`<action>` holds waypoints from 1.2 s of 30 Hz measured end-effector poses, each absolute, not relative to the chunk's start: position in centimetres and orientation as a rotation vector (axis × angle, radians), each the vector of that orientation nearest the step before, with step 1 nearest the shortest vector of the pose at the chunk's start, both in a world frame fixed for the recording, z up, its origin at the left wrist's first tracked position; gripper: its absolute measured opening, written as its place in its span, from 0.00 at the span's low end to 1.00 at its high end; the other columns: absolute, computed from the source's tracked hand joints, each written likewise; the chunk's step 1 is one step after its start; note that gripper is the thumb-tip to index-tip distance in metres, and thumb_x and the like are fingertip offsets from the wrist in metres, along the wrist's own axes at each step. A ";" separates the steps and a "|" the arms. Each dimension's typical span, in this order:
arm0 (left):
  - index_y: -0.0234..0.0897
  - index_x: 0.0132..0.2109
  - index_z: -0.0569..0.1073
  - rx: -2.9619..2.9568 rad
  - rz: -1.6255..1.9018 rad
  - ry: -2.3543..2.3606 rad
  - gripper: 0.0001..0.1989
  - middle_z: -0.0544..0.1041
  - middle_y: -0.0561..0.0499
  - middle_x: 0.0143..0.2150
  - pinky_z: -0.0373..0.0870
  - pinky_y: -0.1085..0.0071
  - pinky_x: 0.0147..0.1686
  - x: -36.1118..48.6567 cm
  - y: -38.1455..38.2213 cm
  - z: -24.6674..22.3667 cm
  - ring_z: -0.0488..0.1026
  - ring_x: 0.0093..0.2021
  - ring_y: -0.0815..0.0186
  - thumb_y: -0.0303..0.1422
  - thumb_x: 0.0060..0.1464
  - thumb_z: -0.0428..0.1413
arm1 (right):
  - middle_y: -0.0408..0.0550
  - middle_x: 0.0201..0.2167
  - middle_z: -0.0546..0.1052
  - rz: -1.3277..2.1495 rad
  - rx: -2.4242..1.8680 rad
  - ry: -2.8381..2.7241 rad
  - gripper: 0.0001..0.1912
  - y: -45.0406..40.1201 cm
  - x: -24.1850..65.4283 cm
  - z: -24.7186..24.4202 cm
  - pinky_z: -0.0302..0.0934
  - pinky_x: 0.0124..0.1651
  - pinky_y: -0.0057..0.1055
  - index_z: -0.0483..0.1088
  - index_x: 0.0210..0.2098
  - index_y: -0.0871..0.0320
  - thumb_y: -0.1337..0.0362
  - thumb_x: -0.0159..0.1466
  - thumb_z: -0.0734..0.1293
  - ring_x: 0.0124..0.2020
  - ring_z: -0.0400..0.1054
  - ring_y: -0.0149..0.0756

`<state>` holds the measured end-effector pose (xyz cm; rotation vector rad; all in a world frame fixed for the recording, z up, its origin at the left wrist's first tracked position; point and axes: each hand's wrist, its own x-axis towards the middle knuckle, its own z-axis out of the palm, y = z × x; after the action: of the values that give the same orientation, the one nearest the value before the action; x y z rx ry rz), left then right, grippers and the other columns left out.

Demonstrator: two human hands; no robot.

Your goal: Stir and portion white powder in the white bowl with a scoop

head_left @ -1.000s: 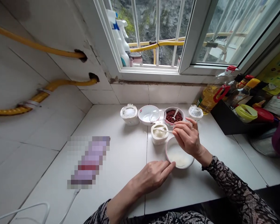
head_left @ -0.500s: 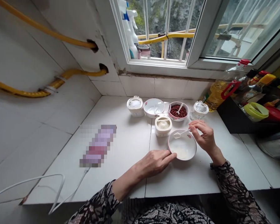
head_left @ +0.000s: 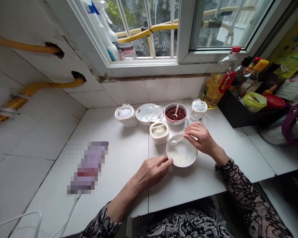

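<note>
Currently, right hand (head_left: 200, 138) fingers pinch white spoon (head_left: 178, 140) over bowl (head_left: 181, 155); left hand (head_left: 152, 170) fingers (nearly together) touch its rim.

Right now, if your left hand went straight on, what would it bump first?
The left hand would meet the white bowl first; its fingertips seem to be at the rim, though depth is unclear.

Left to right along the back edge of the table (head_left: 203, 185) stand a lidded tub (head_left: 127, 119), dish (head_left: 142, 115), bean bowl (head_left: 175, 121), jar (head_left: 198, 114) and oil bottle (head_left: 212, 91), then a box (head_left: 232, 110) of bottles (head_left: 247, 81). An open tub (head_left: 159, 137) stands before the dish and bean bowl, with a powder bowl (head_left: 190, 158) before it, to the right. A blurred object (head_left: 89, 167) lies toward the left edge.
</note>
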<state>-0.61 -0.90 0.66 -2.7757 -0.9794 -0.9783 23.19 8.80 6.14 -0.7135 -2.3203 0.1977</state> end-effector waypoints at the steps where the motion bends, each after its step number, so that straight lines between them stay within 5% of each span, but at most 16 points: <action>1: 0.33 0.48 0.68 -2.764 -0.980 -0.991 0.10 0.74 0.50 0.34 0.67 0.77 0.23 -0.7 -0.8 0.7 0.69 0.26 0.71 0.24 0.66 0.44 | 0.49 0.31 0.81 0.179 -0.728 -2.292 0.11 8.8 23.2 6.1 0.62 0.49 0.42 0.73 0.31 0.57 0.63 0.69 0.63 0.37 0.73 0.38; 11: 0.31 0.57 0.67 -2.729 -1.118 -0.984 0.16 0.78 0.46 0.39 0.73 0.75 0.29 -1.3 -0.8 0.9 0.75 0.33 0.70 0.22 0.64 0.48 | 0.44 0.27 0.79 0.274 -0.711 -2.241 0.13 7.7 23.2 7.2 0.61 0.55 0.43 0.68 0.26 0.55 0.65 0.68 0.61 0.31 0.73 0.34; 36: 0.30 0.52 0.70 -2.731 -1.191 -0.905 0.12 0.78 0.47 0.33 0.73 0.76 0.31 -0.9 -1.6 1.7 0.76 0.30 0.69 0.22 0.62 0.52 | 0.40 0.18 0.71 0.113 -1.016 -2.085 0.19 5.0 19.9 5.2 0.59 0.53 0.38 0.63 0.21 0.55 0.65 0.69 0.58 0.22 0.61 0.30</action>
<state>-0.92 -1.57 1.65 -2.7306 -0.9049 -1.1913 19.92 4.98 5.17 -1.0156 -2.0846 0.1131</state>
